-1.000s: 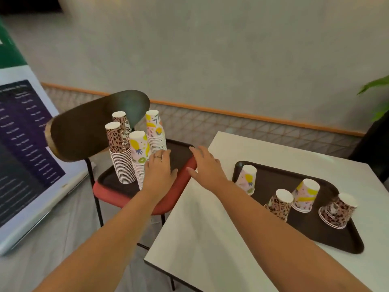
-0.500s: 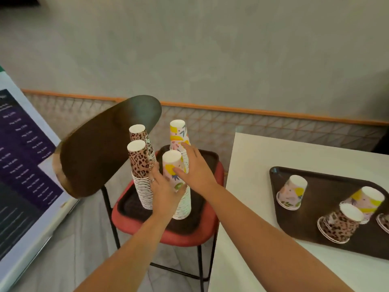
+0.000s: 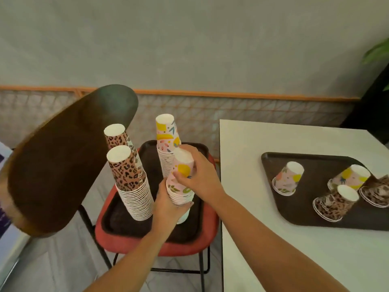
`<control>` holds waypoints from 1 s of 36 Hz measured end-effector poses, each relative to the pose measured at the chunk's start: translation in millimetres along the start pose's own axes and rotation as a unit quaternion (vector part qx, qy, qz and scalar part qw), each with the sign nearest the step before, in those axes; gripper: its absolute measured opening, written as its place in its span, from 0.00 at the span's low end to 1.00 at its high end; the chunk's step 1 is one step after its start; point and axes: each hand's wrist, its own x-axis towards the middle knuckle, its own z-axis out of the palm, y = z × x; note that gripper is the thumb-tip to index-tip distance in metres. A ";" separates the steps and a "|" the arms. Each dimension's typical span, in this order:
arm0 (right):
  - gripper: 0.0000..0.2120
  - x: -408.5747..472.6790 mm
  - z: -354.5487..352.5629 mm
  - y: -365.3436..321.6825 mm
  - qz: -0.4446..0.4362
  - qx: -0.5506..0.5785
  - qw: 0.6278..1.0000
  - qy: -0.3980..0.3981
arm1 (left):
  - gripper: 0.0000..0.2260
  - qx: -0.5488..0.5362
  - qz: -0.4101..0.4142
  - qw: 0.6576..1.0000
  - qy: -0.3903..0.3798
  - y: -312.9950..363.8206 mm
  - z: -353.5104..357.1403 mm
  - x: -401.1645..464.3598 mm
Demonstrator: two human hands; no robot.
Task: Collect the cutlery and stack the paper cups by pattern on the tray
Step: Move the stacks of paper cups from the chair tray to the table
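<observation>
On the chair's dark tray (image 3: 120, 220) stand upside-down cup stacks: two leopard-print stacks (image 3: 128, 175) on the left, a pink fruit-print stack (image 3: 167, 144) behind, and a near pink fruit-print stack (image 3: 181, 186). My left hand (image 3: 166, 205) grips the lower part of that near stack. My right hand (image 3: 197, 173) grips its top cups. On the table's dark tray (image 3: 299, 218) lie loose upside-down cups: a pink one (image 3: 288, 178), another pink one (image 3: 351, 175) and leopard ones (image 3: 334, 203). No cutlery is in view.
The red chair (image 3: 160, 247) with a dark curved backrest (image 3: 63, 161) stands left of the white table (image 3: 284, 260). A signboard edge (image 3: 6, 226) is at far left. A plant (image 3: 376, 51) sits at the right against the grey wall.
The view swung left and closer to the chair. Both hands went from the tray's edge to the near pink stack, the left now round its lower part, the right round its top.
</observation>
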 end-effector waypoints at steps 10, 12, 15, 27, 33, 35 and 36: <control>0.35 1.4 -16.6 11.1 0.022 0.044 0.999 -0.011 | 0.38 0.000 -0.079 0.996 -0.038 -37.1 10.6 -1.0; 0.38 1.8 -16.5 12.9 0.033 0.059 0.998 -0.016 | 0.37 -0.004 -0.085 0.996 -0.029 -37.2 11.8 -2.9; 0.39 2.4 -18.0 14.0 0.034 0.074 0.997 -0.008 | 0.35 -0.008 -0.079 0.997 -0.014 -29.5 11.5 -2.8; 0.33 41.0 -111.3 15.2 0.002 0.091 0.994 0.062 | 0.32 -0.058 -0.050 0.996 -0.041 46.6 73.4 46.6; 0.35 69.8 -160.0 56.0 0.021 0.046 0.995 0.080 | 0.33 -0.081 -0.059 0.991 -0.087 76.6 139.2 84.6; 0.34 79.0 -172.0 73.0 0.025 0.033 0.996 0.080 | 0.32 -0.088 -0.066 0.989 -0.098 79.1 162.1 95.7; 0.34 83.1 -176.9 81.6 0.027 0.027 0.996 0.078 | 0.32 -0.094 -0.067 0.988 -0.099 79.2 173.0 100.3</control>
